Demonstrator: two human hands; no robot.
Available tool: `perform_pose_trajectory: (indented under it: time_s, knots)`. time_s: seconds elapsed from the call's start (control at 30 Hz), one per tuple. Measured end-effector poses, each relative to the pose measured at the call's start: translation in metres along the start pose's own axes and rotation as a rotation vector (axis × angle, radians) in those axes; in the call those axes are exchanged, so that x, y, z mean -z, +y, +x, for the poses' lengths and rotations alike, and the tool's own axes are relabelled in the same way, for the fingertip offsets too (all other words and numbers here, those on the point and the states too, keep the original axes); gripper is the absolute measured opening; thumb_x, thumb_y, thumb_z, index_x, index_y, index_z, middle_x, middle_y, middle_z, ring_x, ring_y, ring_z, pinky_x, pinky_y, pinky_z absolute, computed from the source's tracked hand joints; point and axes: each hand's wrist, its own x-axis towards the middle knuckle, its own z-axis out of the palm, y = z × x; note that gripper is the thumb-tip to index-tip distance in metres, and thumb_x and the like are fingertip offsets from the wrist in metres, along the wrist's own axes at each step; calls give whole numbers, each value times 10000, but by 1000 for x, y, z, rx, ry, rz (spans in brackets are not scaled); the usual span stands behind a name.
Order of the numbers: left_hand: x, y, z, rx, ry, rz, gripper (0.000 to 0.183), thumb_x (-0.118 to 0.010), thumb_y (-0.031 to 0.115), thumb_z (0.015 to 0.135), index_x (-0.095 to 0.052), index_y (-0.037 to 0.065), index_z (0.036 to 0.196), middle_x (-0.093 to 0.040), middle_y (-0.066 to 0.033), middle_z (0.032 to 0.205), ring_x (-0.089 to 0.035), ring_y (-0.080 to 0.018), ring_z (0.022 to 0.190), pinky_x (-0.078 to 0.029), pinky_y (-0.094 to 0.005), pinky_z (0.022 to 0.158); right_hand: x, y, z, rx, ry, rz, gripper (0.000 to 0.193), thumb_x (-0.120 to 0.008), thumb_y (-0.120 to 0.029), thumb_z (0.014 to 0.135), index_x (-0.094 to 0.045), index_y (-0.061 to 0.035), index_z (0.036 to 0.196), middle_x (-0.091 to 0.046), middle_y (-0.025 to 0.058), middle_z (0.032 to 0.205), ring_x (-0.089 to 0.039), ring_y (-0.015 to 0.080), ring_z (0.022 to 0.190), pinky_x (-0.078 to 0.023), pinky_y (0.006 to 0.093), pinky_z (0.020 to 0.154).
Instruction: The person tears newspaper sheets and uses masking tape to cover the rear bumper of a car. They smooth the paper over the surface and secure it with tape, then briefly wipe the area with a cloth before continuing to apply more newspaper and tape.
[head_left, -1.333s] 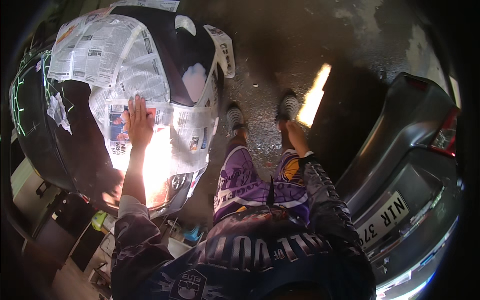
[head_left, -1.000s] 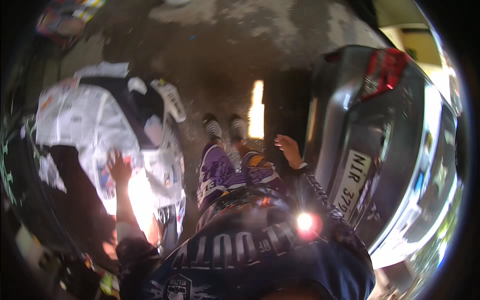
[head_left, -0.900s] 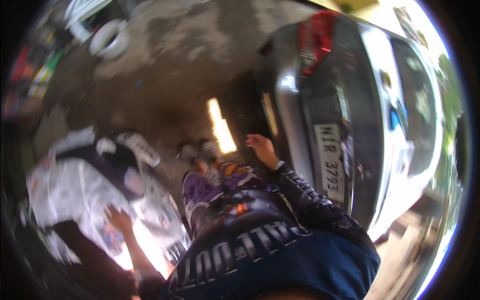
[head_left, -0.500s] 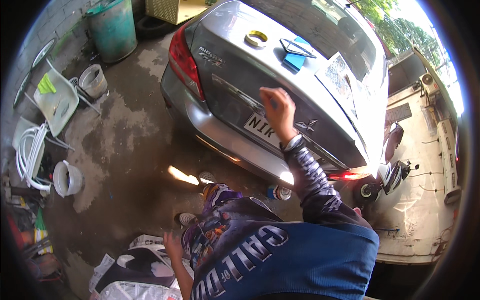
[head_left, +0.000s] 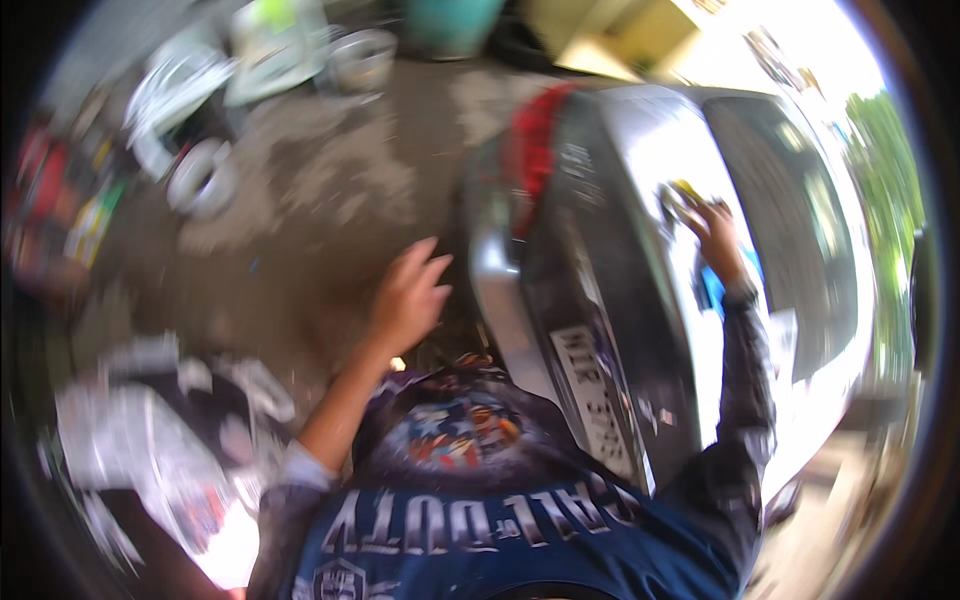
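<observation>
My right hand [head_left: 717, 235] reaches over the boot lid [head_left: 655, 135] of a silver-grey car, fingers closed around a yellowish roll of tape [head_left: 682, 190]. Blur hides whether the roll is lifted or still rests on the lid. Partly behind my right wrist and forearm is a blue object [head_left: 712, 290] on the lid. My left hand [head_left: 408, 297] hangs in the air left of the rear bumper [head_left: 510, 325], fingers apart and holding nothing.
Newspaper sheets [head_left: 130, 430] with a dark panel among them lie at lower left. White pails [head_left: 203, 178], pale chairs [head_left: 275, 55] and a coil of white tubing [head_left: 170, 95] stand at upper left. A teal drum [head_left: 450, 25] is at the back.
My view has turned, so the car now sits farther right. My right hand has gone from above the number plate to the tape roll and closed on it. My left hand has risen.
</observation>
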Motion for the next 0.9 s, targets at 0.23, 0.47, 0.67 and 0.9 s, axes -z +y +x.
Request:
perform_pose_trajectory:
  time_s: [0.23, 0.47, 0.67, 0.9]
  knots:
    - [28, 164, 44, -294, 178, -355, 764, -709, 369, 987, -391, 17, 1587, -415, -206, 1625, -326, -396, 1558, -254, -524, 1279, 104, -154, 24, 656, -206, 355, 352, -764, 122, 723, -696, -55, 1020, -668, 96, 981, -627, 335, 965, -512, 456, 873]
    - [109, 97, -41, 148, 512, -44, 340, -767, 212, 929, -643, 41, 1196, -706, -128, 1101, -681, -345, 1079, -503, -488, 1008, 47, -376, 146, 1094, -362, 804, 496, -771, 100, 800, -725, -48, 1271, -743, 145, 1213, -690, 308, 1120, -544, 387, 986]
    - [155, 82, -136, 557, 843, 180, 196, -755, 183, 927, -634, 59, 1018, -719, -148, 888, -713, -356, 891, -532, -462, 895, -3, -547, 117, 1179, -445, 1150, 367, -836, -26, 861, -778, -33, 1223, -768, 141, 1208, -739, 218, 1089, -594, 317, 902]
    - [208, 73, -220, 740, 1118, 251, 262, -745, 189, 946, -662, 2, 1112, -712, -173, 856, -718, -377, 845, -548, -483, 853, 0, -714, 125, 1551, -721, 1018, 147, -785, -9, 913, -804, -10, 1058, -772, 98, 1027, -737, 196, 902, -579, 307, 786]
